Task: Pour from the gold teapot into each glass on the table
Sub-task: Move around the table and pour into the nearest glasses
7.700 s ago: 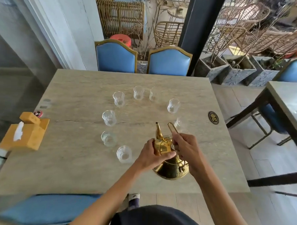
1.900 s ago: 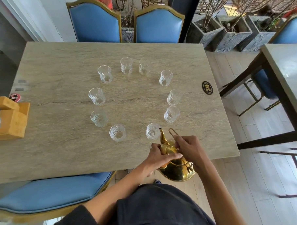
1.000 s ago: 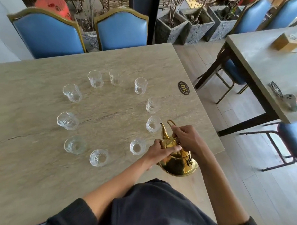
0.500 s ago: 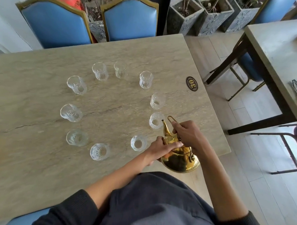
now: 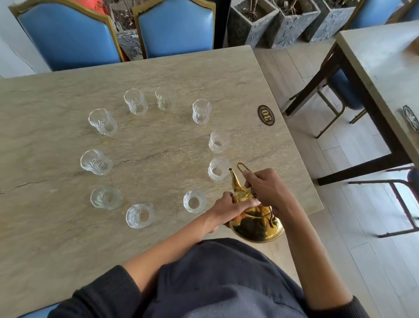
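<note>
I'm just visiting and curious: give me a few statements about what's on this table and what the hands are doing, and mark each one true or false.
1. Ten glasses stand in a ring on the table. True.
2. The right hand holds the gold teapot by its wire handle. True.
3. The left hand lies flat on the table, away from the teapot. False: its fingers rest on the top of the teapot.
4. The spout points at the near right glass. True.
5. The number plate reads 12. False: it reads 30.
6. One glass lies on its side. False: all stand upright.
</note>
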Motion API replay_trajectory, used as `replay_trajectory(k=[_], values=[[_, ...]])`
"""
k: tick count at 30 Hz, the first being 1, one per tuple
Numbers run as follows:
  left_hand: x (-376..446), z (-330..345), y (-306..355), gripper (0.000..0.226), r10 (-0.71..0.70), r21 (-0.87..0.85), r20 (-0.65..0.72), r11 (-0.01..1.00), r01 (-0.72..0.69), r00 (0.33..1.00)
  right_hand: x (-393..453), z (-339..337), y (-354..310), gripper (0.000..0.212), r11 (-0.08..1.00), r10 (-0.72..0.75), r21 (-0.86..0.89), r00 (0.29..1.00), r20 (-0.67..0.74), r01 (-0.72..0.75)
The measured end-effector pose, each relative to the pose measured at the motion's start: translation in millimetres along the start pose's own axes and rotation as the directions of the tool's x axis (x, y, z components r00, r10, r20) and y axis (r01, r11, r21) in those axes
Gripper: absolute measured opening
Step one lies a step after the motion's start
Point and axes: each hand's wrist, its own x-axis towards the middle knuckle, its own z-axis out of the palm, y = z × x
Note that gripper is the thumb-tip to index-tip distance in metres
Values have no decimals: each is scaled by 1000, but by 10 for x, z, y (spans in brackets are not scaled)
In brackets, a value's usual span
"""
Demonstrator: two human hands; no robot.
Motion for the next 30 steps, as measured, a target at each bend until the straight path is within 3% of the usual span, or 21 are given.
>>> replay_trajectory(k=[7,11,15,23,30], values=[[-44,-10,-8,87,-8,22,-1,1000,8,1000,-44,21,-7,51,1000,4,2,1000,-3,-4],[-62,-1,-9,94,-8,15,8,1000,8,1000,-60,16,4,49,1000,11,12,1000,11,-12],[-72,10,11,81,-12,1,-3,1000,12,1000,-74,12,5,53,999,21,29,1000,4,-21],[-72,13,18,102,-10,-6,-8,1000,10,1000,-114,11,-20,54,999,20,34,1000,-9,-20],[-46,4,-15,88,-5,-6,4,1000,5,1000,-131,11,-50,51,999,20,30,1000,-9,-20]])
